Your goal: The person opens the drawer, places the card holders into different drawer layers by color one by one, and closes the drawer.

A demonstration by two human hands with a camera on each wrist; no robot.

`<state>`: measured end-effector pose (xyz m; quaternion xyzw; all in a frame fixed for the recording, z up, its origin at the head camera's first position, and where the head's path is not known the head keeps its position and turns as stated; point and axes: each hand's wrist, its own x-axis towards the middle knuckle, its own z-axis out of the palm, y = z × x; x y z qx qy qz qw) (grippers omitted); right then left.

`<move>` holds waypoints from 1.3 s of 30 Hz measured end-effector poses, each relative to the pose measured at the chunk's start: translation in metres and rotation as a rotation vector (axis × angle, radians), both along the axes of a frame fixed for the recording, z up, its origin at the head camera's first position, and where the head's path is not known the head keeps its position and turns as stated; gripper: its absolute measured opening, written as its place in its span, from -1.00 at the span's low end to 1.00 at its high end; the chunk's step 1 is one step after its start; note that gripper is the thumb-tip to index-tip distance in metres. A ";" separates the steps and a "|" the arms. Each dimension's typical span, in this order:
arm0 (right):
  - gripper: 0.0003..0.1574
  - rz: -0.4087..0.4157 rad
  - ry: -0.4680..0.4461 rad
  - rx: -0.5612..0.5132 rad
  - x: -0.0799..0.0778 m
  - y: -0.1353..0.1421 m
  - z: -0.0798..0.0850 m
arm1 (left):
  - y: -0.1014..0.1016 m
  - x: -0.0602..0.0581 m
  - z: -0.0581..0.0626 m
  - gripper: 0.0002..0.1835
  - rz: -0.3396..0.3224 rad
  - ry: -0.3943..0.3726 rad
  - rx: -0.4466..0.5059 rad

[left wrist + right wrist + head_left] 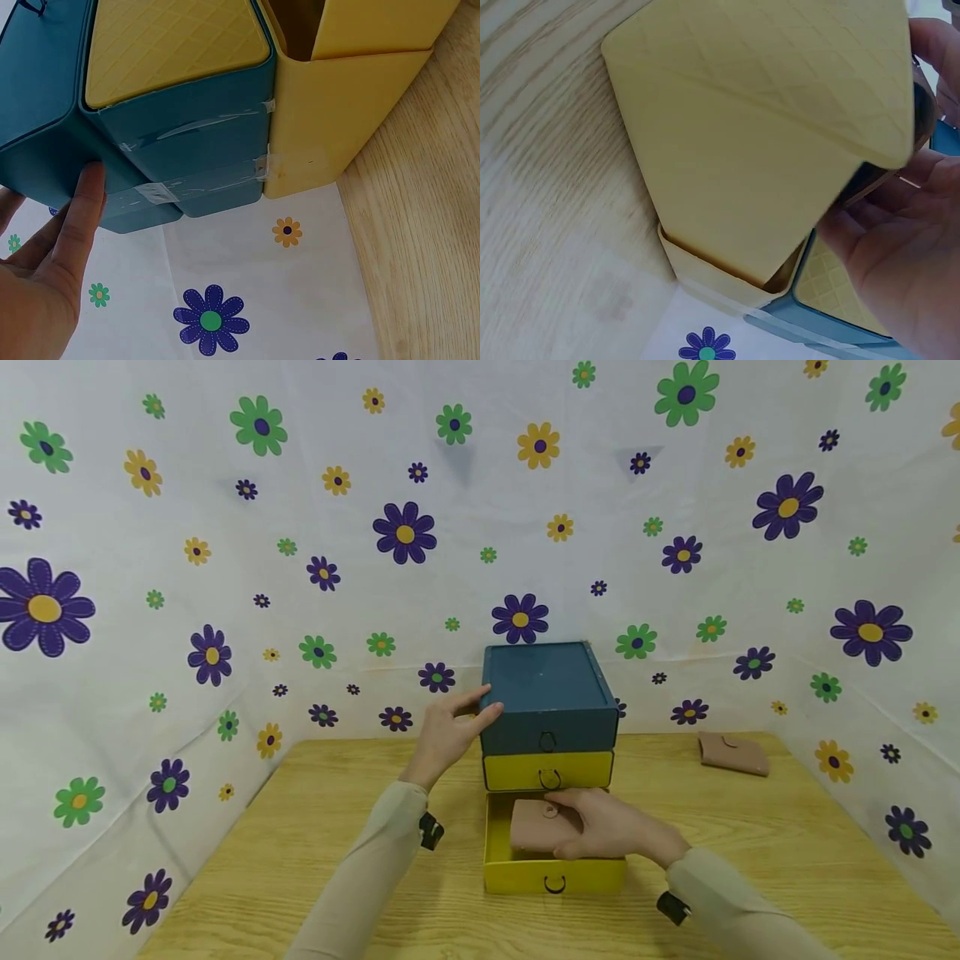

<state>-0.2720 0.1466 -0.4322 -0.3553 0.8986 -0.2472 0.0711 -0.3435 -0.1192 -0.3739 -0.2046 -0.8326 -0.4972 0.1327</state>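
A small drawer tower with a blue top (547, 675) stands on the table, its bottom yellow drawer (517, 878) pulled out toward me. Fingers of my left hand (441, 739) rest against the tower's upper left side; the left wrist view shows a fingertip on the blue casing (120, 169). My right hand (618, 828) grips a pink snap-button wallet (534, 828) by its right part, over the open drawer. From the right wrist, the drawer wall (757, 150) hides most of the wallet.
Another pink wallet (733, 755) lies at the table's back right. The middle yellow drawer (513, 772) and the blue top drawer (517, 737) are closed. A flower-printed white cloth (480, 585) hangs behind and beside the wooden table (375, 860).
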 end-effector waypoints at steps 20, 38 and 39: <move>-0.36 0.017 -0.040 -0.072 -0.002 -0.019 -0.003 | 0.002 -0.002 -0.001 -0.35 0.004 0.006 -0.010; -0.63 0.014 -0.048 -0.153 -0.003 0.001 -0.007 | 0.001 -0.003 -0.003 -0.33 0.009 0.013 0.001; -0.63 0.008 -0.049 -0.154 -0.003 0.002 -0.006 | 0.001 -0.003 -0.003 -0.33 0.012 0.013 0.001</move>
